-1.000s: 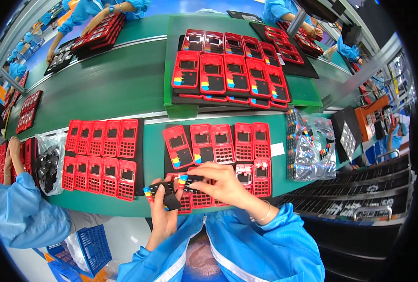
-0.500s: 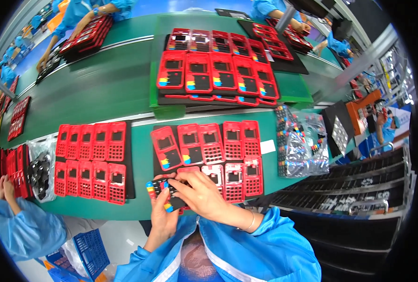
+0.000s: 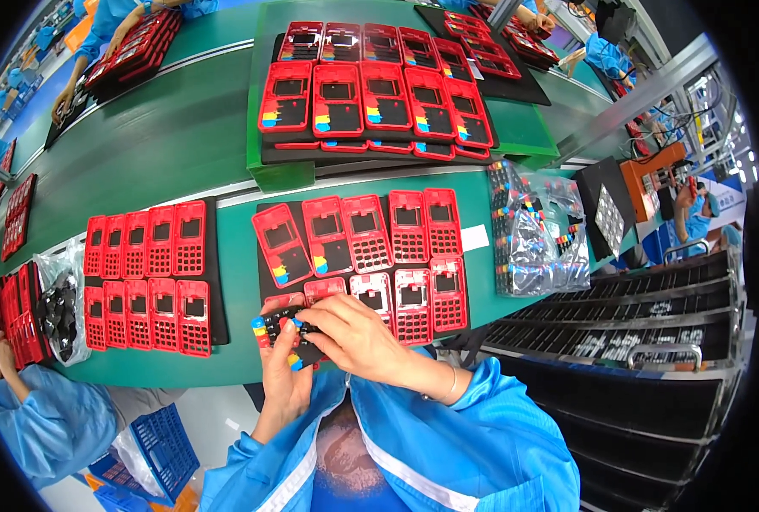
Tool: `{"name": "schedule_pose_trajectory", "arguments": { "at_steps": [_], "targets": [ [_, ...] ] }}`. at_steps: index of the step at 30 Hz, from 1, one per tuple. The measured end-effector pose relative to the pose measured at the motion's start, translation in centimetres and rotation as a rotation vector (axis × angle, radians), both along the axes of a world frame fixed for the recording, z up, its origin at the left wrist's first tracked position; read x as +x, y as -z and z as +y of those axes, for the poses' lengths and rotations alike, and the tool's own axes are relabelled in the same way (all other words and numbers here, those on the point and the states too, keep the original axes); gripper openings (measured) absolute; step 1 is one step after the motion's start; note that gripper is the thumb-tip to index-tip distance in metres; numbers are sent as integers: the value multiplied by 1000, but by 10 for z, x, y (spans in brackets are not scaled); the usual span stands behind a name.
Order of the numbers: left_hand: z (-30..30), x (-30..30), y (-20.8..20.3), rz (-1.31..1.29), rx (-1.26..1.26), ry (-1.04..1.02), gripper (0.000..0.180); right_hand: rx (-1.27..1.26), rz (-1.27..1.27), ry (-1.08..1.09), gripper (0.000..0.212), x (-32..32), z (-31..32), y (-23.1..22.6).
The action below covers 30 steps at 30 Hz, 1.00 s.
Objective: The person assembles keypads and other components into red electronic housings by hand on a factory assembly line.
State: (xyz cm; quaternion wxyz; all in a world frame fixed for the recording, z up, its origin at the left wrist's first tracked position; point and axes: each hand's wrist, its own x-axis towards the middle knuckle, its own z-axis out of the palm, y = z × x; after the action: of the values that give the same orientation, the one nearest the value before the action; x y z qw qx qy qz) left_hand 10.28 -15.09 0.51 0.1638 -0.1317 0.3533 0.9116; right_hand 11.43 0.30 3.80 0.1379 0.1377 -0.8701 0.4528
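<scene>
Just in front of my body, my left hand (image 3: 285,380) grips a black keypad piece (image 3: 277,322) with yellow, blue and red keys, its thumb lying across the top. My right hand (image 3: 358,340) reaches over from the right, its fingers closed at the piece's right side; the fingertips are partly hidden. Beneath and beyond both hands lies a black tray (image 3: 265,275) of red phone housings (image 3: 364,233). Several show open keypad holes; the tilted housing (image 3: 282,243) at the far left corner has a black keypad with coloured keys in it.
Another black tray (image 3: 217,294) of red housings lies left. A clear bag (image 3: 540,239) of keypads sits right, near a white paper (image 3: 475,236). Stacked trays of housings (image 3: 337,101) stand on a green platform (image 3: 281,176) beyond. A co-worker's hands (image 3: 2,352) are at far left.
The view has shifted, so the table's contents appear higher and further left. Both hands stay on the keypad piece, with the right fingers slightly repositioned.
</scene>
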Motion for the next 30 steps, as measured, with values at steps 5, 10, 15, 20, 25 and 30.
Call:
{"name": "schedule_pose_trajectory", "arguments": {
  "at_steps": [5,10,15,20,25,30],
  "targets": [
    [3,0,-1,-94,42,-30,48,-82,35,3,24,0,7,5],
    [6,-1,-9,-138,137,-57,42,-747,-440,50,17,-4,47,13],
    [5,0,-12,-179,156,-32,42,97,43,381,19,-31,88,12],
    [4,0,-8,-197,172,-47,41,547,207,113,27,-25,103,34],
    [5,0,-7,-177,155,-40,40,485,162,79,28,-23,112,39],
    [4,0,-5,-166,171,-31,40,481,247,122,31,-22,111,29]
  ]
}}
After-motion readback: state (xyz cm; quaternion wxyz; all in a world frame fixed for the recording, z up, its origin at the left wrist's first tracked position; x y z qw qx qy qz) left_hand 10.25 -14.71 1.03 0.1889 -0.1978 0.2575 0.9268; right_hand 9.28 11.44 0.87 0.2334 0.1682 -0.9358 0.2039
